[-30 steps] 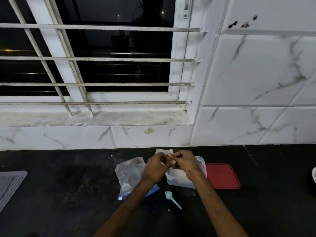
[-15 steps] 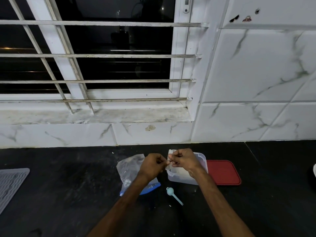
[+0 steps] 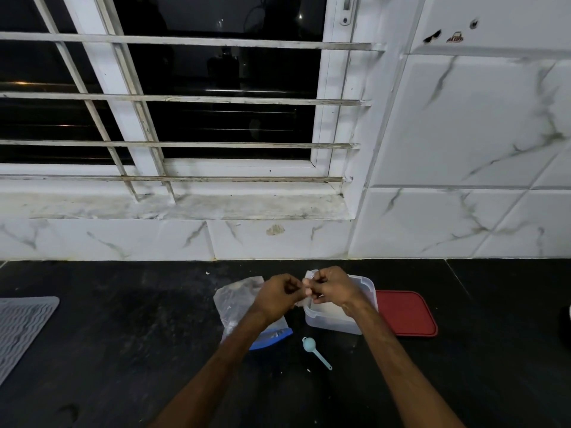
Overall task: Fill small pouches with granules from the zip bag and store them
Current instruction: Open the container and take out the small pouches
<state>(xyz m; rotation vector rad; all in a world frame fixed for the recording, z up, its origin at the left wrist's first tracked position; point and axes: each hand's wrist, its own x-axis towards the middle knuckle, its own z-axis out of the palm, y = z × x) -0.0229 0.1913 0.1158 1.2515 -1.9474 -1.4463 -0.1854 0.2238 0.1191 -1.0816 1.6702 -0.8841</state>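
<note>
Indoor light from the room side, and the white wall tiles [image 3: 463,134] catch most of it — bright and nearly flat. The black tabletop [image 3: 123,335] sits dim, with a dull sheen and faint, soft shadows. The window glass [image 3: 231,72] is black, two tiny glints up top. The wide lens bows the window bars [image 3: 185,98] and tilts tile seams at the edges. The pouch [image 3: 309,274] pinched between left hand [image 3: 278,293] and right hand [image 3: 333,288] — a soft, pale smear.
</note>
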